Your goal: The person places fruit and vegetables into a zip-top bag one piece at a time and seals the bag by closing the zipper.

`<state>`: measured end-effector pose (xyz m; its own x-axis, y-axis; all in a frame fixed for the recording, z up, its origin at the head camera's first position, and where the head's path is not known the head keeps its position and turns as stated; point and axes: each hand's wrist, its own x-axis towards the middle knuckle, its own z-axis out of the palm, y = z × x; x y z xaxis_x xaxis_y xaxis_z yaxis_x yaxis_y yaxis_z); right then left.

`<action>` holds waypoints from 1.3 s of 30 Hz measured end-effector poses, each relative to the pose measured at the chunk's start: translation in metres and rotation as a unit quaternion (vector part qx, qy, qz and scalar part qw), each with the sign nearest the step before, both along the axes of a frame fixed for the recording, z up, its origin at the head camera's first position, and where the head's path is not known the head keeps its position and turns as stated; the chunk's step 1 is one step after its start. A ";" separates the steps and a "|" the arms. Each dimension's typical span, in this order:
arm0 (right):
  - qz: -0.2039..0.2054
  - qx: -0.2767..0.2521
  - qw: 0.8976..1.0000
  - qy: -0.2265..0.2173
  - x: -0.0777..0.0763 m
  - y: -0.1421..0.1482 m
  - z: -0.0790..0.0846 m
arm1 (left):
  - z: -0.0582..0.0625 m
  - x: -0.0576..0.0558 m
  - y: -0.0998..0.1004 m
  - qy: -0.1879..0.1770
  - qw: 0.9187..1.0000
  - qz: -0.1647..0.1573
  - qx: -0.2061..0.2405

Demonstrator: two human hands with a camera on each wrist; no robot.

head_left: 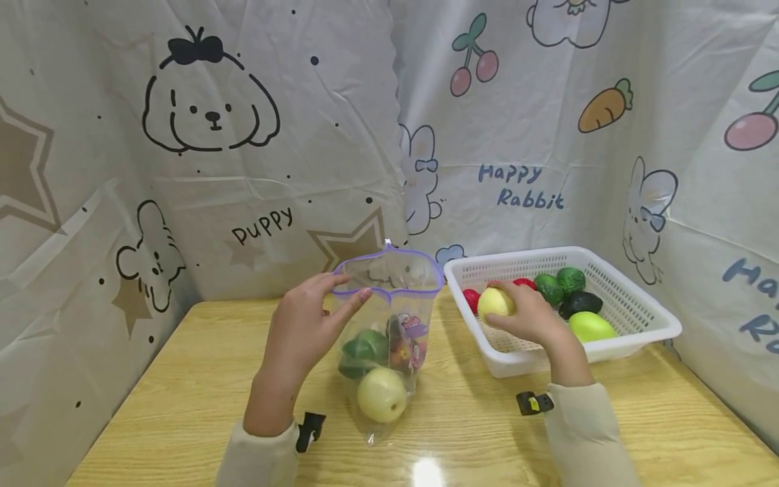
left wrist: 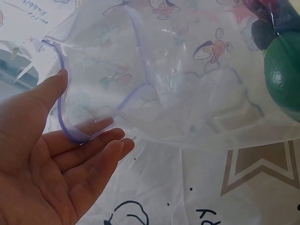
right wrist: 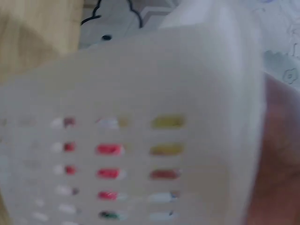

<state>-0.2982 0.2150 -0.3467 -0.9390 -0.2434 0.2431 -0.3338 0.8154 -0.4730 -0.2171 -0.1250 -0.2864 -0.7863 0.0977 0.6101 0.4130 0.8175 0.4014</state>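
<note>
A clear zip bag [head_left: 389, 325] with a purple rim stands on the wooden table [head_left: 182, 379], holding a pale yellow fruit [head_left: 381, 395], green fruit [head_left: 364, 350] and a printed packet. My left hand [head_left: 316, 308] holds the bag's rim [left wrist: 63, 112] between thumb and fingers, keeping the mouth open. My right hand [head_left: 523, 312] grips a yellow fruit [head_left: 494, 302] at the near left corner of the white basket [head_left: 633, 297]. In the right wrist view only the blurred basket wall [right wrist: 140, 117] shows.
In the basket lie a red fruit [head_left: 470, 297], two green ones [head_left: 560, 283], a dark avocado-like one [head_left: 581, 302] and a lime-yellow one [head_left: 590, 327]. Printed cloth walls [head_left: 243, 135] close in the table on three sides.
</note>
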 end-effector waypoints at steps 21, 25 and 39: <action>0.091 -0.328 0.930 0.141 0.049 -0.074 0.055 | -0.002 -0.001 0.004 -0.001 1.000 0.000 -0.001; 0.117 -0.340 0.920 0.154 0.050 -0.082 0.053 | -0.002 -0.001 0.005 0.005 1.000 -0.005 -0.003; 0.110 -0.305 0.935 0.140 0.076 -0.099 0.072 | -0.002 -0.002 0.005 0.016 1.000 -0.009 -0.013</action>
